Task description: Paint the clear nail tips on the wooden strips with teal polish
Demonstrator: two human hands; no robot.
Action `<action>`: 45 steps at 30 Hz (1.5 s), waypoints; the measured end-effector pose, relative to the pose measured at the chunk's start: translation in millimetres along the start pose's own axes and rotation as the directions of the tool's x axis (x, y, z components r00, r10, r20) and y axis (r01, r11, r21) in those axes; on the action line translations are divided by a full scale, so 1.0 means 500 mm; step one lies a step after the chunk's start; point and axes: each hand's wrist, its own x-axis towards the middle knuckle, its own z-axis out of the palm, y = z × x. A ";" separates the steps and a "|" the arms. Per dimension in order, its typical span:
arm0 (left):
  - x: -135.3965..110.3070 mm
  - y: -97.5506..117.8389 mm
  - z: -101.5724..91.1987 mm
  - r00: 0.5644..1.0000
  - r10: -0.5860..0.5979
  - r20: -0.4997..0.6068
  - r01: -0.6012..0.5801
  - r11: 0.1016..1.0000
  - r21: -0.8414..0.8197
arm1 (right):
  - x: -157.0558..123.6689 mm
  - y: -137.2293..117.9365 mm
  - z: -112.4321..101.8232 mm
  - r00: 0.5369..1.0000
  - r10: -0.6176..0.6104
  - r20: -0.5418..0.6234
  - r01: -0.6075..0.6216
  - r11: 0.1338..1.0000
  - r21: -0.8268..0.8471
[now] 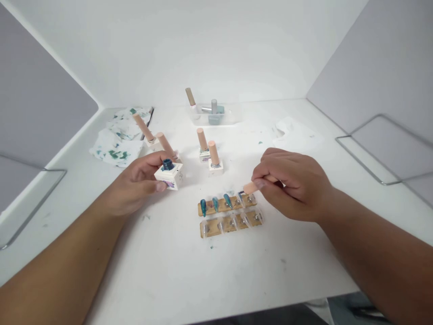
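My left hand (pixel 137 185) grips an uncapped white nail polish bottle (pixel 171 175) whose open neck is stained dark teal. Between the fingers of my right hand (pixel 292 183) is a nail polish brush (pixel 250 188) by its peach cap. Its dark tip meets or hovers over the fourth nail tip on the rear wooden stand (pixel 219 207); which of the two I cannot tell. Three nail tips to the left of it carry teal polish, such as the glossy one (pixel 228 201). On the front wooden stand (pixel 214 227) several nail tips are clear and unpainted.
Peach-capped bottles stand behind, two in the middle, one of them close (pixel 215 158), and two more by my left hand. A clear tray (pixel 233 116) at the back holds other bottles. Stained tissues (pixel 117 146) lie left, a white tissue (pixel 294 133) right. Wire frames (pixel 382 183) flank the table.
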 end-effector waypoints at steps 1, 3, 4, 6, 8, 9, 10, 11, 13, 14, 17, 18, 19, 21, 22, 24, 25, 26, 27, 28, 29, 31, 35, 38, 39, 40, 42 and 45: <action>0.000 0.000 0.000 1.000 -0.003 0.003 0.003 1.000 -0.003 | 0.000 0.000 0.002 1.000 -0.007 -0.008 0.007 1.000 -0.014; 0.000 -0.001 -0.001 1.000 0.000 0.005 0.000 1.000 -0.003 | 0.000 0.000 0.007 0.999 -0.038 0.010 0.038 0.999 -0.019; 0.000 -0.001 -0.002 1.000 0.003 0.002 -0.002 1.000 -0.003 | 0.000 0.001 0.008 0.998 -0.061 0.032 0.061 0.998 -0.004; 0.000 -0.001 -0.002 1.000 -0.001 -0.002 0.001 1.000 -0.005 | -0.001 0.002 0.008 0.991 -0.103 0.085 0.099 0.994 0.050; -0.001 -0.002 -0.002 1.000 -0.005 0.003 0.005 1.000 -0.009 | -0.002 0.002 0.005 0.983 -0.134 0.125 0.120 0.986 0.113; -0.001 -0.002 -0.003 1.000 -0.006 0.006 0.006 1.000 -0.011 | -0.003 0.002 0.002 0.981 -0.143 0.134 0.124 0.983 0.138; -0.001 -0.002 -0.003 1.000 -0.005 0.009 0.005 1.000 -0.013 | -0.003 0.002 0.000 0.980 -0.147 0.135 0.125 0.980 0.155; -0.001 -0.002 -0.003 1.000 -0.006 0.008 0.007 1.000 -0.014 | -0.003 0.002 -0.003 0.981 -0.145 0.127 0.124 0.979 0.163; -0.002 -0.001 -0.002 1.000 -0.010 0.011 0.010 1.000 -0.015 | -0.003 0.002 -0.005 0.987 -0.136 0.092 0.120 0.981 0.153; -0.001 -0.001 -0.002 1.000 -0.011 0.015 0.011 1.000 -0.015 | -0.002 0.001 -0.005 0.989 -0.127 0.071 0.117 0.984 0.136; -0.001 0.001 -0.001 0.999 0.006 0.031 -0.006 1.000 -0.013 | -0.001 0.003 -0.001 0.993 -0.112 0.036 0.109 0.992 0.069; 0.000 0.002 -0.001 0.999 0.012 0.032 -0.011 1.000 -0.010 | -0.001 0.004 0.001 0.992 -0.116 0.040 0.113 0.992 0.054; 0.000 0.002 -0.001 1.000 0.009 0.025 -0.009 1.000 -0.004 | -0.001 0.005 0.003 0.991 -0.122 0.056 0.119 0.992 0.046; 0.000 0.001 -0.001 1.000 -0.001 0.004 0.001 1.000 0.007 | -0.001 0.006 0.004 0.985 -0.143 0.097 0.138 0.989 0.059; 0.000 0.001 -0.001 1.000 -0.004 -0.005 0.004 1.000 0.009 | -0.002 0.007 0.004 0.981 -0.153 0.120 0.144 0.986 0.078; -0.001 0.000 -0.001 1.000 -0.007 -0.009 0.007 1.000 0.005 | -0.002 0.006 0.001 0.974 -0.166 0.151 0.148 0.981 0.125; -0.001 -0.001 -0.002 1.000 -0.006 -0.005 0.006 1.000 0.002 | -0.002 0.005 -0.001 0.974 -0.168 0.150 0.147 0.978 0.145; -0.001 -0.001 -0.002 1.000 -0.004 0.001 0.004 1.000 0.000 | -0.002 0.004 -0.003 0.976 -0.167 0.140 0.145 0.977 0.156; -0.001 -0.001 -0.002 1.000 -0.006 0.006 0.006 1.000 0.000 | -0.002 0.003 -0.005 0.979 -0.161 0.123 0.141 0.978 0.155; -0.002 -0.001 -0.002 1.000 -0.006 0.011 0.006 1.000 -0.001 | -0.002 0.003 -0.006 0.984 -0.151 0.095 0.137 0.981 0.141; -0.002 -0.001 -0.002 1.000 -0.004 0.015 0.004 1.000 -0.005 | -0.001 0.003 -0.006 0.988 -0.141 0.069 0.132 0.984 0.118; -0.001 0.000 -0.001 1.000 -0.002 0.021 0.002 1.000 -0.011 | -0.001 0.004 -0.004 0.991 -0.127 0.036 0.124 0.990 0.063; -0.001 -0.001 0.000 1.000 -0.003 0.011 0.003 1.000 -0.020 | -0.001 0.006 0.002 0.985 -0.152 0.083 0.151 0.988 0.018; -0.001 -0.003 -0.001 1.000 0.010 0.012 -0.009 0.999 -0.035 | -0.001 0.005 0.000 0.972 -0.179 0.153 0.168 0.982 0.081; -0.001 -0.004 -0.001 1.000 0.014 0.018 -0.013 0.999 -0.039 | 0.000 0.003 -0.003 0.969 -0.185 0.164 0.168 0.979 0.113; 0.000 -0.004 -0.002 1.000 0.015 0.025 -0.014 0.999 -0.041 | 0.000 0.002 -0.005 0.968 -0.192 0.164 0.169 0.976 0.140; 0.001 -0.004 -0.002 0.999 0.018 0.038 -0.016 0.999 -0.039 | 0.002 0.001 -0.010 0.971 -0.198 0.136 0.175 0.972 0.159; 0.002 -0.002 -0.002 0.999 0.017 0.047 -0.016 1.000 -0.021 | 0.004 0.002 -0.011 0.980 -0.185 0.076 0.177 0.979 0.102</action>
